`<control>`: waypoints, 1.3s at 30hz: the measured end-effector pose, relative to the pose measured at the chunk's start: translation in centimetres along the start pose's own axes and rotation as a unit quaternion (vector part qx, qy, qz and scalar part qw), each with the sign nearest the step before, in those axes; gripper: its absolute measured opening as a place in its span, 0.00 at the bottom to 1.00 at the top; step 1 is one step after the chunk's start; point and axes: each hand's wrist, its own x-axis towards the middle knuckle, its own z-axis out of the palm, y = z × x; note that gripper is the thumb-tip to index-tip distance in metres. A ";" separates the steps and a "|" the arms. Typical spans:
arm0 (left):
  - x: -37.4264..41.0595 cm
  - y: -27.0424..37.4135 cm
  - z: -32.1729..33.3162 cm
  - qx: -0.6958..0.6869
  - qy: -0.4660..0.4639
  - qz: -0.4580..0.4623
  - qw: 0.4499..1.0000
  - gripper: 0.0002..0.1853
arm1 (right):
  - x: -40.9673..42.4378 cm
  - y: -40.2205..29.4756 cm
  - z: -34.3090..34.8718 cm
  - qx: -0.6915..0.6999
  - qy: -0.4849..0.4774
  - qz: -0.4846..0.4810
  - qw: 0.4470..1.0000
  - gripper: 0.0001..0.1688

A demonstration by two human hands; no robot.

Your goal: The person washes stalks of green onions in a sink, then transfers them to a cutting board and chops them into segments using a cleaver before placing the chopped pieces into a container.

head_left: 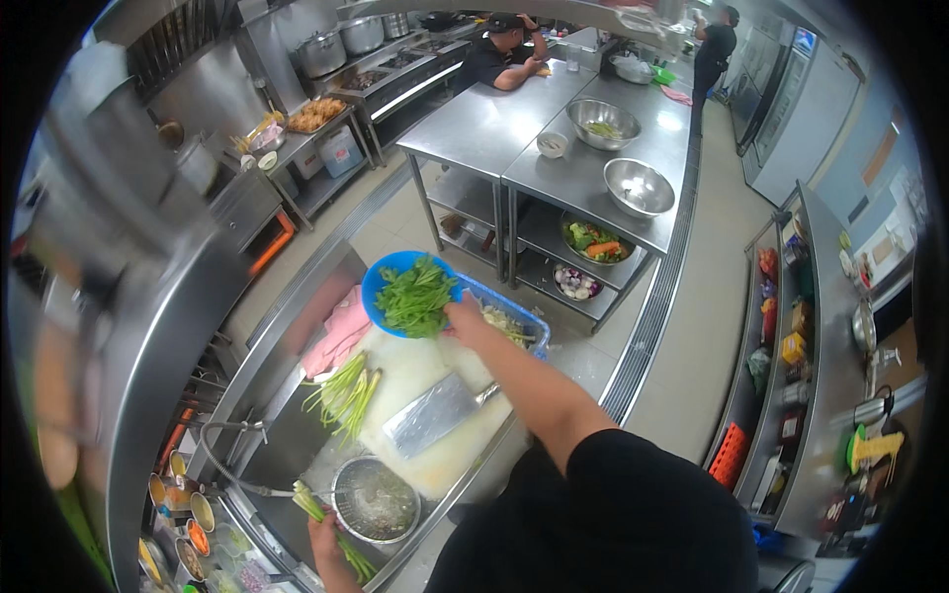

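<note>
My right hand (465,319) reaches forward and grips the right rim of a blue plastic bowl (371,315). Leafy green herbs (415,296) fill the bowl. Down at the lower left, my left hand (326,537) is closed around a bunch of green stalks (305,498), beside a perforated metal colander (377,511) in the sink. A cleaver (437,415) lies flat on the white cutting board (415,359), its handle partly behind my right forearm. More green stalks (348,393) rest at the board's left edge.
A pink cloth (337,333) lies left of the bowl. Behind it stands a blue basket (537,326) with pale scraps. A flexible faucet hose (222,459) arches over the sink. Steel tables (482,126) with metal bowls stand ahead, where a person (497,59) leans. Another person (715,52) stands farther back.
</note>
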 end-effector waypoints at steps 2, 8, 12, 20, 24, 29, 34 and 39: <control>1.4 -0.8 -0.4 0.002 0.044 -0.046 0.998 0.16 | 2.0 -4.0 -5.1 -0.055 -0.008 -0.006 0.998 0.29; 7.0 -2.0 1.5 0.342 0.260 0.175 0.886 0.22 | 12.3 -8.1 -24.3 -0.055 0.045 0.039 0.997 0.27; 12.4 -1.7 6.2 0.403 0.185 0.116 0.889 0.24 | 20.2 -3.2 -35.0 0.019 0.155 0.063 0.986 0.26; 10.3 -2.0 2.5 0.266 0.247 -0.199 0.910 0.23 | 41.4 1.2 -37.0 0.225 0.144 0.053 0.962 0.20; 8.8 -2.1 1.3 0.246 0.257 -0.178 0.917 0.28 | 51.5 2.3 -38.9 0.268 0.213 0.081 0.936 0.20; 8.3 -3.9 2.5 0.314 0.298 -0.214 0.876 0.40 | 58.5 2.4 -43.3 0.290 0.229 0.034 0.929 0.22; 8.3 -4.2 2.1 0.366 0.301 -0.191 0.860 0.40 | 63.5 0.4 -43.5 0.235 0.239 0.000 0.942 0.24; 8.7 -6.6 4.2 0.390 0.325 -0.190 0.840 0.41 | 65.4 -2.6 -45.2 0.171 0.277 -0.040 0.945 0.24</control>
